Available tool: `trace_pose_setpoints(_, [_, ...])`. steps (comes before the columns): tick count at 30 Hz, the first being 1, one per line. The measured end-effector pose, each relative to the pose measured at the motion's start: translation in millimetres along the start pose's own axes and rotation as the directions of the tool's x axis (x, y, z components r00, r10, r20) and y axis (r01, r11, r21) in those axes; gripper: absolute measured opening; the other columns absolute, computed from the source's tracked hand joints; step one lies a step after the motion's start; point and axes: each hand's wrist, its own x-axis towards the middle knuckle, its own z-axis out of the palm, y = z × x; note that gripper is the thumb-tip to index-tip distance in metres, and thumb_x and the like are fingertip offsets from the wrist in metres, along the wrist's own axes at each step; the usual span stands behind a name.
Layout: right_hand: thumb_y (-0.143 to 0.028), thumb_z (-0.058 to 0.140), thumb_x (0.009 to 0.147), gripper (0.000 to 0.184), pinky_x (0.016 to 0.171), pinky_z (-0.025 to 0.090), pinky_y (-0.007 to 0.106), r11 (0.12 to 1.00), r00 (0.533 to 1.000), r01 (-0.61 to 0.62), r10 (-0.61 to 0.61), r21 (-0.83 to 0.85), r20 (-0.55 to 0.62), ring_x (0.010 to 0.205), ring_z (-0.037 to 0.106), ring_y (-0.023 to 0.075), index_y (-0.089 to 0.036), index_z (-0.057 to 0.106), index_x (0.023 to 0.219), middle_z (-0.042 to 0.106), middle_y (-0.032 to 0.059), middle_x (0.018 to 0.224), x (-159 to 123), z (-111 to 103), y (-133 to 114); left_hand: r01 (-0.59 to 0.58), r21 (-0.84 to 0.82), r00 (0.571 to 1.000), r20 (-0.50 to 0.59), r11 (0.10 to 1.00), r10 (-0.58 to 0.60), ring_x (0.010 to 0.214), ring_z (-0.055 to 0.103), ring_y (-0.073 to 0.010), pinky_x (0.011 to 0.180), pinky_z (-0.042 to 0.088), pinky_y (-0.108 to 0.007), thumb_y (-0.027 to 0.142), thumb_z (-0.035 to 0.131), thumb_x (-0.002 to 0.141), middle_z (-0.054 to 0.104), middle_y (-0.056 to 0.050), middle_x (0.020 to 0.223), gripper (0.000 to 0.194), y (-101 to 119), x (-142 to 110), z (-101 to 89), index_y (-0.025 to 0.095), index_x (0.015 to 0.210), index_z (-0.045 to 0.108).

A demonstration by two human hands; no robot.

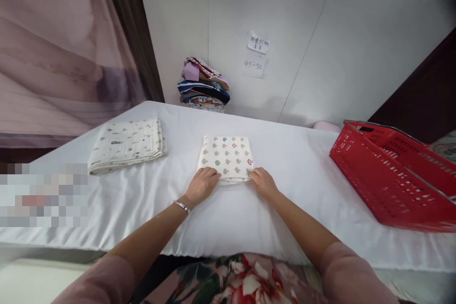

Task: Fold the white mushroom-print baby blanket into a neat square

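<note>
In the head view, we have the mushroom cloth (228,156) folded flat on the white table (292,199), between our two hands. Our left hand (204,184) grasps its near left corner, fingers bent over the edge; our right hand (264,183) grasps the near right corner, the fingers closed on it. A bracelet (182,206) circles our left wrist. To the left of the cloth, well apart from it, lies a larger folded cloth (124,145) with small dark prints. The red basket (395,180) stands at the right. Beyond the table's far edge we see a clothes pile (204,84) near the wall (270,4), which bears two paper notes (257,43).
</note>
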Motion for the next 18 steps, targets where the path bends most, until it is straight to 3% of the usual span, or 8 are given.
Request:
trace_pose_setpoints(8, [-0.021,0.053,0.08,0.019,0.081,0.035,0.031,0.99,0.997,0.025,-0.014,0.141,-0.081,0.093,0.046,0.0197,-0.019,0.06,0.098,0.055,0.0064,0.1,6,-13,-15,0.067,-0.013,0.997,-0.031,0.998,-0.068,0.087,0.051,-0.0198,0.076,0.038,-0.034,0.019,0.047,0.084,0.06,-0.006,0.089,0.018,-1,-3,1.1,0.02,0.093,0.063])
trace_pose_setpoints(11, [-0.024,0.05,0.085,0.016,0.08,0.035,0.031,0.987,0.996,0.058,-0.047,0.151,-0.074,0.09,0.047,0.0187,-0.021,0.061,0.097,0.057,0.0053,0.097,17,-15,-23,0.077,-0.016,0.996,-0.032,0.997,-0.078,0.091,0.051,-0.0208,0.079,0.038,-0.035,0.029,0.052,0.083,0.059,-0.006,0.095,0.02,6,5,-1.0,0.021,0.099,0.062])
trace_pose_setpoints(14, [-0.022,0.05,0.086,0.015,0.074,0.036,0.03,0.986,0.996,0.089,-0.085,0.138,-0.038,0.083,0.047,0.0177,-0.021,0.064,0.091,0.057,0.0045,0.089,27,-11,-24,0.051,-0.023,0.999,-0.018,0.998,-0.052,0.092,0.051,-0.021,0.079,0.038,-0.036,0.028,0.053,0.084,0.06,-0.006,0.096,0.02,12,16,-0.7,0.021,0.099,0.062])
trace_pose_setpoints(18, [-0.019,0.046,0.088,0.019,0.073,0.036,0.029,0.983,0.987,0.119,-0.101,0.142,-0.126,0.08,0.047,0.0168,-0.019,0.064,0.089,0.058,0.0051,0.086,29,-5,-23,0.039,-0.051,0.998,-0.053,0.998,-0.042,0.084,0.051,-0.0189,0.074,0.037,-0.033,0.025,0.049,0.086,0.06,-0.005,0.085,0.017,14,21,5.1,0.02,0.09,0.064])
